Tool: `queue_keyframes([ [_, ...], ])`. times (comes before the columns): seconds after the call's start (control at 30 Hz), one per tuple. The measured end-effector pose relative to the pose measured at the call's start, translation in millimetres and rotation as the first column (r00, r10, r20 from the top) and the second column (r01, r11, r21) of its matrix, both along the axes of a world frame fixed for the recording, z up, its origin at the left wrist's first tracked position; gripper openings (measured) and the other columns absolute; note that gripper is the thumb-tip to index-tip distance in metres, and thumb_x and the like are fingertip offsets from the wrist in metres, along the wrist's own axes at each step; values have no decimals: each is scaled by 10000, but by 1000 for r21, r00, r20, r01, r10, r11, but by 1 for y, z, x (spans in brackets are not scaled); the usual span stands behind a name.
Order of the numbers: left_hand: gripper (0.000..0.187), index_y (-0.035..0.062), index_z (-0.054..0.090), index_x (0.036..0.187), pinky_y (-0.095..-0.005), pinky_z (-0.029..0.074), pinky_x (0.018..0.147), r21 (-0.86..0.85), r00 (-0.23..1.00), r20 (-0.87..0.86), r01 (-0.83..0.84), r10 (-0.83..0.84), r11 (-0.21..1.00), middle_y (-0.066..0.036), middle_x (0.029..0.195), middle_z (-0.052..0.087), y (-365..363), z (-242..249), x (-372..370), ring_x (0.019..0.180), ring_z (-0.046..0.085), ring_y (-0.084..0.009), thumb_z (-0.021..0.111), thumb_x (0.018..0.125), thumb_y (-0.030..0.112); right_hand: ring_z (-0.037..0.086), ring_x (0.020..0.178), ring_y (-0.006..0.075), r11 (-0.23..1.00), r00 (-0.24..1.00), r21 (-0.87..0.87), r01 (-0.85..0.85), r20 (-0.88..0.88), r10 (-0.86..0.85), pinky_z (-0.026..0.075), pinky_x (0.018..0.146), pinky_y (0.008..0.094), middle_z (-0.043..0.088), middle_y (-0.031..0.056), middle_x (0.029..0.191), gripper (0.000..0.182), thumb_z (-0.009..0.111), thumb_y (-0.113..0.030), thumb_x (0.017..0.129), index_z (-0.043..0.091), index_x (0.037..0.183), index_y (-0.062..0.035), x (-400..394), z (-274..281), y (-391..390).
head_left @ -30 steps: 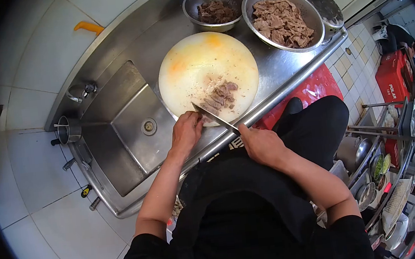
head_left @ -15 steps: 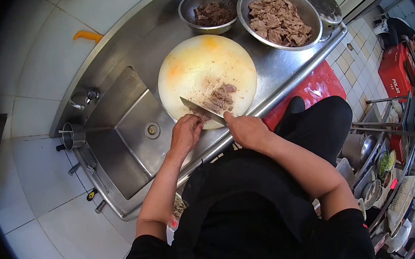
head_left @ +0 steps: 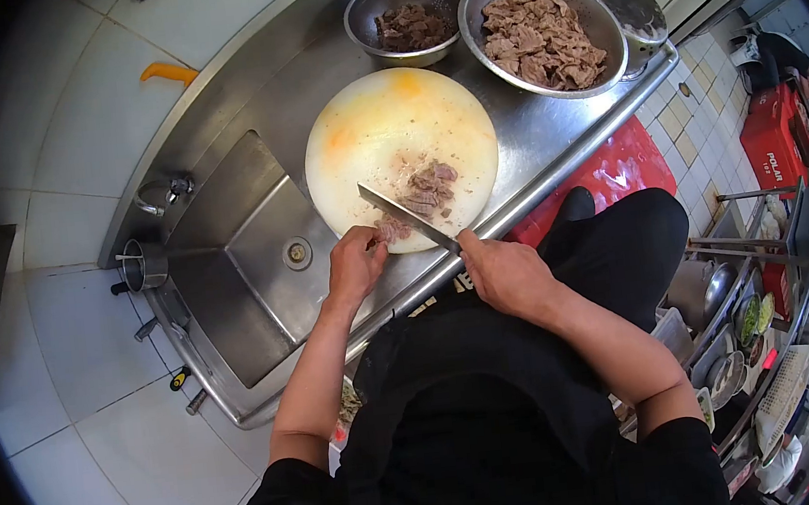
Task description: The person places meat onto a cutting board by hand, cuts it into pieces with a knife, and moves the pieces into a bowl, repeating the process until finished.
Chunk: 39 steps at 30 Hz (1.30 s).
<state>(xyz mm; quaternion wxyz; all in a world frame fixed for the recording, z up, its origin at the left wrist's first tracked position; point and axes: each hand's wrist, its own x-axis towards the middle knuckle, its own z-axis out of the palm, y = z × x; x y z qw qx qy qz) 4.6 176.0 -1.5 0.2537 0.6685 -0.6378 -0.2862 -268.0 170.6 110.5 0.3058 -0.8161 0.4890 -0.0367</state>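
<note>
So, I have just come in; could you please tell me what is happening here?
A person is working on meat at a round white cutting board beside a sink. The right hand grips a knife, its blade reaching over the board. The left hand has its fingers at some meat by the board's near edge, while cut pieces lie across the blade. Behind stand two metal bowls with more meat.

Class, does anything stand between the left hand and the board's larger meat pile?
Yes: the knife, held by the right hand, crosses between the left hand and that meat pile; smaller pieces lie there too.
</note>
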Motion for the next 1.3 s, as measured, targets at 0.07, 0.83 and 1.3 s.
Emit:
queue_keyframes([
  [0.07, 150, 0, 737, 980, -376, 587, 812, -9, 1000, 1, -18, 18, 1000, -150, 962, 745, 2, 0, 0, 882, 749, -275, 755, 842, 55, 725, 768, 431, 999, 999, 31, -22, -29, 22, 555, 671, 571, 716, 232, 817, 161, 474, -157, 1034, 508, 1101, -15, 1, -7, 3],
  [0.83, 781, 161, 466, 1550, -496, 341, 1202, -117, 977, 43, 211, -208, 970, -237, 1574, 399, -53, -5, -53, 1444, 402, -412, 799, 855, 284, 666, 872, 529, 978, 979, -38, 204, 29, -203, 498, 784, 625, 681, 322, 864, 218, 508, -238, 1058, 514, 1146, -39, -59, 21, -84],
  [1.3, 247, 114, 759, 1022, -424, 575, 797, -272, 958, 223, 239, -181, 932, -103, 933, 684, -87, -25, -87, 883, 689, -317, 772, 807, 236, 690, 905, 498, 983, 984, 61, 172, -58, -169, 529, 813, 607, 708, 293, 909, 261, 538, -236, 1037, 554, 1211, -42, -66, -18, -99],
])
